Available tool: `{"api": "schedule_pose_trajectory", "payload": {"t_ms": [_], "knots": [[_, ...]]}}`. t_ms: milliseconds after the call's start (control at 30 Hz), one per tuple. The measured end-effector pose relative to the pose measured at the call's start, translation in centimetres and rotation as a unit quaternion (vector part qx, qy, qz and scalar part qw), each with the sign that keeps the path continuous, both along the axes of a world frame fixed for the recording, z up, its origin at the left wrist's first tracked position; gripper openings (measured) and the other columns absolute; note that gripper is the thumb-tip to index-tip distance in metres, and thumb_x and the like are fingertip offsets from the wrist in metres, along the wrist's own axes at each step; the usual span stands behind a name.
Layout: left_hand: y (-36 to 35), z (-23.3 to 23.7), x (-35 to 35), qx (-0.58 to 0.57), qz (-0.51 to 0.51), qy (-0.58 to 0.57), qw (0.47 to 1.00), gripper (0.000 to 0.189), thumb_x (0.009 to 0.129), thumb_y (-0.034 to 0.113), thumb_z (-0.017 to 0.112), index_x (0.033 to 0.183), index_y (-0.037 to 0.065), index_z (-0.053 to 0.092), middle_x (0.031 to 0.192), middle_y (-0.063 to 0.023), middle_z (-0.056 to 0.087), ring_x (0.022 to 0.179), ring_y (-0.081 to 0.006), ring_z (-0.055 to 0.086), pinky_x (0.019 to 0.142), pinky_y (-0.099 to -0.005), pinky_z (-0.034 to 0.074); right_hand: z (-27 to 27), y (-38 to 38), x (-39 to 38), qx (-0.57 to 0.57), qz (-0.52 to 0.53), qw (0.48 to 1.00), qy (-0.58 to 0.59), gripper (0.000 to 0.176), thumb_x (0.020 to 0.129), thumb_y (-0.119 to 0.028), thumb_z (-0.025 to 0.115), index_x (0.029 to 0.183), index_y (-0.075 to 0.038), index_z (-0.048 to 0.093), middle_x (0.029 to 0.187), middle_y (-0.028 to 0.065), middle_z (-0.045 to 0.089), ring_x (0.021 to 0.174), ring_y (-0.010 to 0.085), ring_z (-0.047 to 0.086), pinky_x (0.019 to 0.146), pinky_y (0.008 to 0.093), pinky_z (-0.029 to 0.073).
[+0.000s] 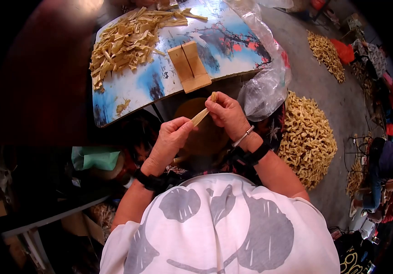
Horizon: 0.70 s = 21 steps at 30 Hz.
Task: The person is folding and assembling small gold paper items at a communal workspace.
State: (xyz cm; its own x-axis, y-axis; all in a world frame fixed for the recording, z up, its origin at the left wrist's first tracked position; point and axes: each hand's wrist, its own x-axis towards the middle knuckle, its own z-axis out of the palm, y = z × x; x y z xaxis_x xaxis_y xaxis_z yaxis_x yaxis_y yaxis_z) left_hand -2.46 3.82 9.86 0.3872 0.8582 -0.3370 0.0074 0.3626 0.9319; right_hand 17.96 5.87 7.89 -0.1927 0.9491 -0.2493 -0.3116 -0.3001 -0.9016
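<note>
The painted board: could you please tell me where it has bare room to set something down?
The painted board is bare along its near edge, between the strip pile and the wooden block, and again between that block and the plastic bag. The far left is crowded with strips. The left hand and right hand pinch one strip.

The held strip (200, 117) is seen as dry, matt, straw-coloured plant fibre, and the loose strips (123, 41) heaped on the board are of the same stuff. The board (157, 84) is faced with a glossy printed picture. The slotted block (189, 66) is made of bare, matt wood. The bag (265, 86) is of clear, crinkled, shiny plastic. A polished metal bangle (244, 135) and black cloth wristbands (153, 180) are worn. The floor (297, 68) is laid in rough grey concrete.
</note>
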Motion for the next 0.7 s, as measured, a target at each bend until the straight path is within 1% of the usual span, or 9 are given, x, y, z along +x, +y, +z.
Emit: {"api": "schedule_pose_trajectory", "payload": {"t_ms": [167, 200, 233, 300, 400, 500, 533, 633, 700], "knots": [[3.7, 0.9, 0.5, 0.078, 0.041, 0.061, 0.994, 0.023, 0.098, 0.024, 0.059, 0.088, 0.005, 0.067, 0.060, 0.0107, 0.041, 0.050, -0.0001, 0.032, 0.047, -0.0178, 0.025, 1.8, 2.8, 0.2, 0.088, -0.007, 0.993, -0.080, 0.016, 0.099, -0.023, 0.056, 0.104, -0.009, 0.063, 0.072, -0.0050, 0.054, 0.058, 0.0017, 0.047, 0.052, 0.0162, 0.038], [5.2, 0.8, 0.3, 0.141, 0.049, 0.100, 0.984, 0.022, 0.098, 0.023, 0.058, 0.086, 0.006, 0.068, 0.061, 0.0107, 0.043, 0.052, -0.0004, 0.035, 0.047, -0.0178, 0.027, 1.8, 4.2, 0.4, 0.118, -0.015, 0.987, -0.111, 0.023, 0.100, -0.023, 0.055, 0.110, -0.005, 0.065, 0.073, -0.0030, 0.060, 0.059, 0.0033, 0.054, 0.053, 0.0188, 0.045], [7.0, 0.6, 0.3, 0.232, 0.054, 0.129, 0.963, 0.021, 0.097, 0.020, 0.058, 0.087, 0.005, 0.068, 0.062, 0.0103, 0.043, 0.054, -0.0001, 0.035, 0.048, -0.0177, 0.027, 2.0, 5.5, 0.4, 0.166, -0.045, 0.973, -0.154, 0.022, 0.100, -0.023, 0.055, 0.105, -0.004, 0.064, 0.072, -0.0007, 0.063, 0.059, 0.0046, 0.056, 0.055, 0.0211, 0.048], [9.5, 1.4, 0.8, 0.276, 0.078, 0.155, 0.945, 0.020, 0.096, 0.018, 0.059, 0.087, 0.003, 0.067, 0.063, 0.0081, 0.045, 0.058, -0.0017, 0.037, 0.050, -0.0198, 0.030, 2.8, 7.7, 0.0, 0.253, -0.101, 0.930, -0.246, 0.021, 0.099, -0.023, 0.057, 0.099, -0.003, 0.062, 0.071, 0.0033, 0.064, 0.058, 0.0065, 0.059, 0.056, 0.0235, 0.050], [12.5, 1.3, 1.3, 0.365, 0.112, 0.219, 0.898, 0.019, 0.096, 0.015, 0.059, 0.087, 0.001, 0.066, 0.064, 0.0060, 0.046, 0.061, -0.0038, 0.040, 0.053, -0.0228, 0.035, 3.2, 10.2, -0.4, 0.278, -0.135, 0.897, -0.317, 0.018, 0.096, -0.020, 0.059, 0.094, -0.002, 0.060, 0.073, 0.0102, 0.066, 0.061, 0.0192, 0.064, 0.059, 0.0311, 0.052], [14.2, 1.0, 1.7, 0.328, 0.140, 0.216, 0.909, 0.019, 0.095, 0.016, 0.060, 0.086, 0.000, 0.065, 0.064, 0.0047, 0.048, 0.063, -0.0054, 0.042, 0.056, -0.0247, 0.038, 1.8, 12.2, -0.9, 0.369, -0.185, 0.807, -0.423, 0.013, 0.093, -0.017, 0.061, 0.093, -0.004, 0.059, 0.078, 0.0163, 0.066, 0.071, 0.0331, 0.066, 0.064, 0.0393, 0.052], [14.6, 0.3, 1.7, 0.340, 0.144, 0.222, 0.902, 0.019, 0.095, 0.017, 0.060, 0.087, 0.000, 0.065, 0.064, 0.0047, 0.048, 0.062, -0.0055, 0.043, 0.056, -0.0246, 0.038, 1.3, 12.6, -0.8, 0.362, -0.180, 0.803, -0.437, 0.012, 0.090, -0.017, 0.061, 0.094, -0.005, 0.059, 0.083, 0.0175, 0.066, 0.081, 0.0398, 0.063, 0.070, 0.0453, 0.051], [15.1, -1.3, 2.0, 0.360, 0.164, 0.247, 0.885, 0.021, 0.095, 0.019, 0.060, 0.087, 0.000, 0.067, 0.064, 0.0044, 0.051, 0.061, -0.0058, 0.043, 0.055, -0.0247, 0.038, -0.1, 12.7, -1.0, 0.380, -0.152, 0.756, -0.511, 0.014, 0.090, -0.020, 0.061, 0.093, -0.006, 0.059, 0.086, 0.0154, 0.066, 0.081, 0.0377, 0.064, 0.071, 0.0457, 0.052], [14.9, -1.5, 2.1, 0.357, 0.192, 0.272, 0.873, 0.023, 0.095, 0.020, 0.060, 0.087, 0.000, 0.067, 0.064, 0.0040, 0.053, 0.060, -0.0062, 0.044, 0.055, -0.0253, 0.038, 0.2, 12.1, -1.0, 0.351, -0.140, 0.763, -0.524, 0.014, 0.089, -0.021, 0.059, 0.092, -0.007, 0.060, 0.088, 0.0137, 0.067, 0.083, 0.0375, 0.064, 0.072, 0.0461, 0.052]]}}
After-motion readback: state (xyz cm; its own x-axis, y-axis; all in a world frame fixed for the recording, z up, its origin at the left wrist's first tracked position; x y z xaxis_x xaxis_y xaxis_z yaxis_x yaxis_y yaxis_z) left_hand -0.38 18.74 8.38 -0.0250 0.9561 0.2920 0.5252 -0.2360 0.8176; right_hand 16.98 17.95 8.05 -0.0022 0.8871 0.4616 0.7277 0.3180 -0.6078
